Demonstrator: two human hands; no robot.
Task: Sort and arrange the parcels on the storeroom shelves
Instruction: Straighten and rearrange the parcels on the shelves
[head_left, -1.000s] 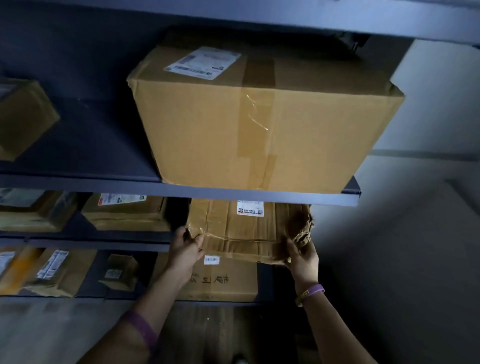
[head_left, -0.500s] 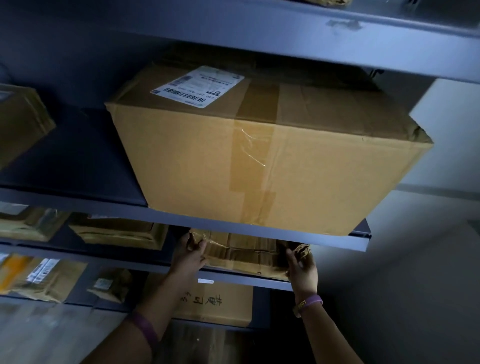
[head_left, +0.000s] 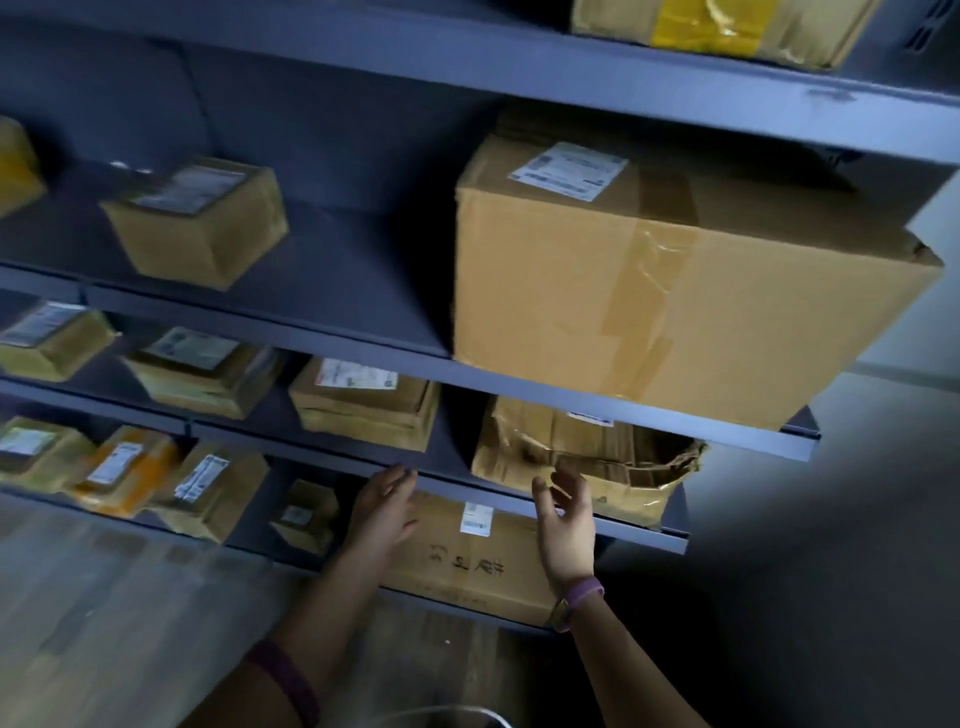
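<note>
A crumpled flat cardboard parcel lies on the second-lowest shelf at its right end, under a big taped box on the shelf above. My left hand hovers open in front of that shelf's edge, left of the crumpled parcel, holding nothing. My right hand is open just in front of the parcel's lower edge, fingers spread and apart from it. Below the hands stands a box with handwriting and a small label.
Grey metal shelving fills the view, with several small brown and yellow parcels on the left: one box on the upper shelf, a flat parcel beside the crumpled one. A taped box sits on top. A pale wall is on the right.
Both hands have let go of the crumpled parcel, which now rests on the shelf, and have drawn back open. The view has swung left and pulled away, showing more shelves.
</note>
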